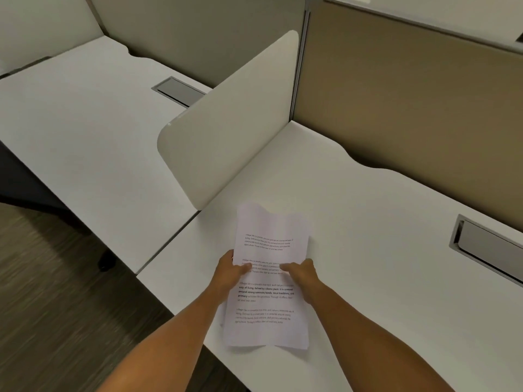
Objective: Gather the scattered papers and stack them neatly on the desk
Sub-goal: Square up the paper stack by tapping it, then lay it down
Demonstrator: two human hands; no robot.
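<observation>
Both hands, left (230, 271) and right (301, 274), pinch the papers (268, 304) by their side edges over the desk (368, 222). Gathering looks finished; next, square them and lay them flat.

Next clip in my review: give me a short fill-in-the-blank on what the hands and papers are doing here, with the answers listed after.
1. The papers are held by ____ hands at once.
2. The left hand and right hand each have a grip on a ____ edge of the papers.
3. The sheets carry printed ____.
4. A white divider panel stands on the papers' ____ side of the desk.

Missing words: both; side; text; left
</observation>
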